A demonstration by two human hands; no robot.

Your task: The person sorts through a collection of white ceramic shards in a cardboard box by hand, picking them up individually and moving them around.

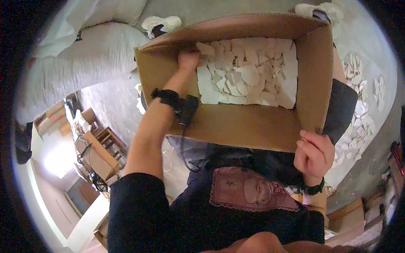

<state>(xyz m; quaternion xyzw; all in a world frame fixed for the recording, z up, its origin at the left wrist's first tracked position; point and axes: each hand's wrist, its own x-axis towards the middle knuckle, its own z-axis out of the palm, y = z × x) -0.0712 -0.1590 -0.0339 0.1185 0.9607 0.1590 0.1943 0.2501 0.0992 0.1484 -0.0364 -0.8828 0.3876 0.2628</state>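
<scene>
An open cardboard box sits in front of me, tilted toward me. On its bottom, over a white sheet, lie many thin, off-white flat pieces with irregular, rounded outlines. My left hand reaches down inside, at the far left corner, beside the outermost pieces. Its fingers are dim and blurred, so whether they hold a piece does not show. At the near right corner, the fingers of my right hand are closed round the box's rim.
More off-white pieces lie on a pale sheet on the floor to the right. Large white sacks stand at the far left. Light shoes show beyond the box. A wooden stool and cardboard stand left; another carton is at lower right.
</scene>
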